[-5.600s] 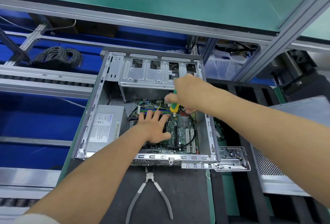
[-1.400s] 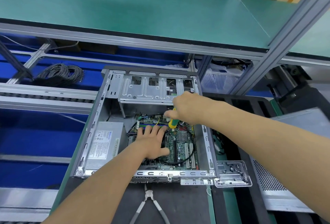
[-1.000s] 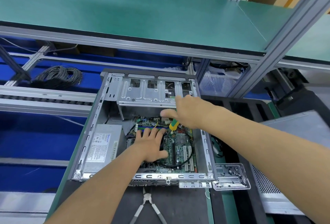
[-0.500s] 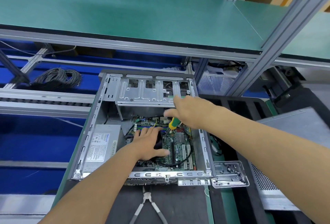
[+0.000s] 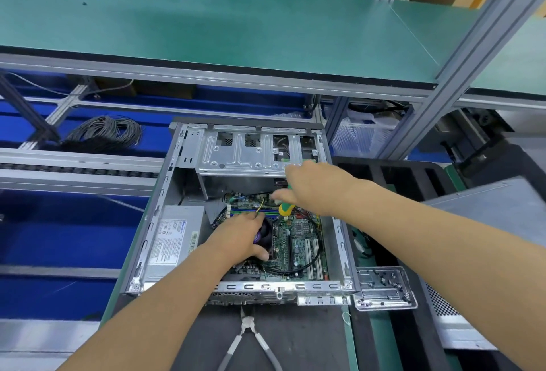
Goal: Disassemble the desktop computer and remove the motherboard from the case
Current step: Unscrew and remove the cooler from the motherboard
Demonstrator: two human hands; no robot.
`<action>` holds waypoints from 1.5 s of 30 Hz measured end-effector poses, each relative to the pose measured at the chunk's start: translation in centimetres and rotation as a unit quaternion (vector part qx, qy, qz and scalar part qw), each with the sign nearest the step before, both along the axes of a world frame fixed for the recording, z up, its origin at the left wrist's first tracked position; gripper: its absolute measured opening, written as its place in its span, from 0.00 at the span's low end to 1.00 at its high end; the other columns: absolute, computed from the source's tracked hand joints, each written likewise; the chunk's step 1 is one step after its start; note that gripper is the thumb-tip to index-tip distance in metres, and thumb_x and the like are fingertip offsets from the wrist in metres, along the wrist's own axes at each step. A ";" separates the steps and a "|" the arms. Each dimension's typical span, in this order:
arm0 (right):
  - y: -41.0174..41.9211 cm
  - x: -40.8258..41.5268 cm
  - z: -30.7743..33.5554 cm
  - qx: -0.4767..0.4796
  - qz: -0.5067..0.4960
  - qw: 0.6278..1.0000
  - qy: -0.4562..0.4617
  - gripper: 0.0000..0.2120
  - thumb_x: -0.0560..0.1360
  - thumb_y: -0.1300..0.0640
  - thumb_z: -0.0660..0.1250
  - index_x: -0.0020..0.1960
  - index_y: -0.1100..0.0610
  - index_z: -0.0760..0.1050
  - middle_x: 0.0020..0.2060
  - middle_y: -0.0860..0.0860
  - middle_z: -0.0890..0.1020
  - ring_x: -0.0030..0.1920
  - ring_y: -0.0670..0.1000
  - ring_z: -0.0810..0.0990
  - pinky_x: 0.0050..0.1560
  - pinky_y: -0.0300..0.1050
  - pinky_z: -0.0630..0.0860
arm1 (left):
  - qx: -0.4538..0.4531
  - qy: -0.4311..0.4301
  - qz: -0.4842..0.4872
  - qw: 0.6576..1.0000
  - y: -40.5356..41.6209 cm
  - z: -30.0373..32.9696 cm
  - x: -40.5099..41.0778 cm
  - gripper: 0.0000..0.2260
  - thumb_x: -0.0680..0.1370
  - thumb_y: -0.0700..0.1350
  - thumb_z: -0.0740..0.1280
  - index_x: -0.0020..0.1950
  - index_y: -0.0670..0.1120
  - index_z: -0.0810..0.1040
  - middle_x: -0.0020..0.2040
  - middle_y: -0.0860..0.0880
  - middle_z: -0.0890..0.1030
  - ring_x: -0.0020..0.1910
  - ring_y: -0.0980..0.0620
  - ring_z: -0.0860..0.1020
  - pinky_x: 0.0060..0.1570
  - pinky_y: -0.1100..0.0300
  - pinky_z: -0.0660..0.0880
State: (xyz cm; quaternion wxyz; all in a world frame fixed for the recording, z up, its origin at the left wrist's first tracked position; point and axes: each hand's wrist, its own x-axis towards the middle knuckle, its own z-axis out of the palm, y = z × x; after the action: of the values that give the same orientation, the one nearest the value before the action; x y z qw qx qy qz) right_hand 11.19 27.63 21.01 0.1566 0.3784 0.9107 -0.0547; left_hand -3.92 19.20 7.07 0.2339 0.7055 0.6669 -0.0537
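Note:
The open silver computer case point(image 5: 153, 223) lies on the bench with the green motherboard point(image 5: 298, 246) inside. My left hand point(image 5: 236, 237) reaches in and grips the black CPU fan point(image 5: 265, 237) with a purple label, fingers over its far edge and thumb at its near edge. My right hand point(image 5: 313, 187) holds a green and yellow screwdriver point(image 5: 286, 208) upright over the board's far part, just in front of the drive cage point(image 5: 251, 152). The screwdriver's tip is hidden.
A grey power supply point(image 5: 174, 237) fills the case's left side. Grey-handled pliers point(image 5: 251, 338) lie on the black mat in front. A clear tray point(image 5: 384, 288) with screws sits right of the case, next to a metal side panel point(image 5: 484, 217). A cable coil point(image 5: 103, 134) lies back left.
My left hand has slid left off the top of the fan and its fingers have curled round it, so the fan now shows. My right hand stays in place with the screwdriver.

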 end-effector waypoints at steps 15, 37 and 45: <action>-0.6 -1.0 0.4 0.025 0.085 0.996 -0.019 0.19 0.80 0.40 0.58 0.57 0.57 0.67 0.42 0.54 0.73 0.48 0.58 0.76 0.40 0.49 0.68 | 0.017 -0.040 0.013 0.999 -0.6 -0.1 -0.3 0.45 0.72 0.62 0.71 0.80 0.46 0.53 0.79 0.46 0.58 0.77 0.47 0.58 0.73 0.53 0.58; -0.8 -1.4 1.1 -0.013 -0.048 0.998 -0.048 0.30 0.77 0.31 0.54 0.54 0.58 0.70 0.44 0.56 0.72 0.38 0.56 0.69 0.36 0.48 0.66 | 0.014 -0.044 0.024 0.999 -0.6 -0.3 -0.3 0.44 0.71 0.63 0.71 0.79 0.47 0.54 0.78 0.46 0.59 0.76 0.46 0.59 0.73 0.52 0.59; -0.6 -1.2 0.9 -0.108 -0.011 0.993 0.038 0.18 0.76 0.46 0.68 0.59 0.54 0.65 0.50 0.51 0.73 0.47 0.54 0.71 0.41 0.47 0.68 | 0.016 -0.044 0.025 0.999 -0.6 -0.6 -0.4 0.45 0.71 0.64 0.71 0.79 0.47 0.55 0.78 0.46 0.61 0.75 0.46 0.61 0.72 0.52 0.60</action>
State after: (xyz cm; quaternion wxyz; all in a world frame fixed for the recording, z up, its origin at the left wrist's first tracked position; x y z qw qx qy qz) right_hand 10.01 26.99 21.89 0.1617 0.3670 0.9004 -0.1688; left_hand -4.37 18.57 6.43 0.2529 0.6940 0.6741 -0.0063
